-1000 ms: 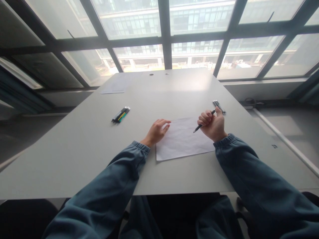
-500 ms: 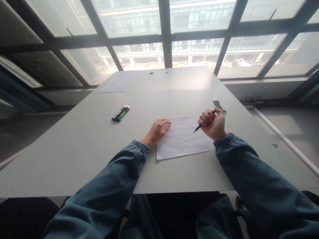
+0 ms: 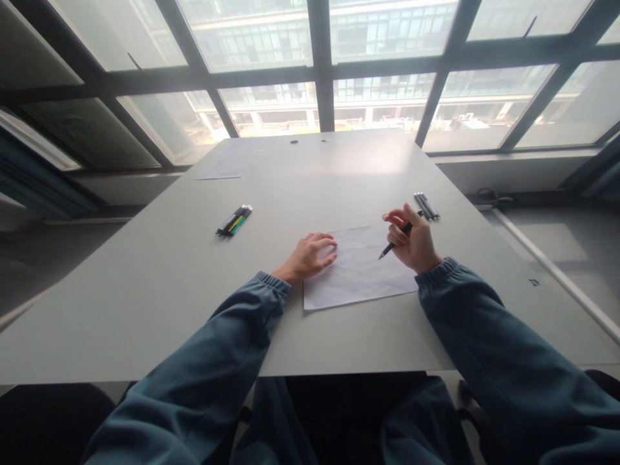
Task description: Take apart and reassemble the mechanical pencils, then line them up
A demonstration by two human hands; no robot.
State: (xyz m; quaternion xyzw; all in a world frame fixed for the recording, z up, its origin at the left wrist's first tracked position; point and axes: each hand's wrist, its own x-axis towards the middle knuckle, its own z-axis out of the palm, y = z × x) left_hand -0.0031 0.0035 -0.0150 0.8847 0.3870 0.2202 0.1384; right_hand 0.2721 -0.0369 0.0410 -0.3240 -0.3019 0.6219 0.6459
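A white sheet of paper [image 3: 358, 274] lies on the table before me. My left hand [image 3: 310, 256] rests on its left edge, fingers apart and holding nothing. Over the right part of the sheet, my right hand [image 3: 411, 239] grips a black pen [image 3: 387, 250], whose tip points down to the left. The index and middle fingers are partly lifted off the pen, while the others stay curled by it. Just beyond this hand lies a row of several grey pens [image 3: 426, 205].
Several black pens, with a green and yellow one among them, form a bundle [image 3: 234, 221] on the left of the white table [image 3: 145, 290]. Another paper sheet [image 3: 223, 161] lies at the far left. Large windows [image 3: 271, 106] stand behind the table.
My right hand's upper fingers have loosened and lifted from around the pen, and the pen has shifted slightly right. My left hand's fingers have spread a little further over the paper.
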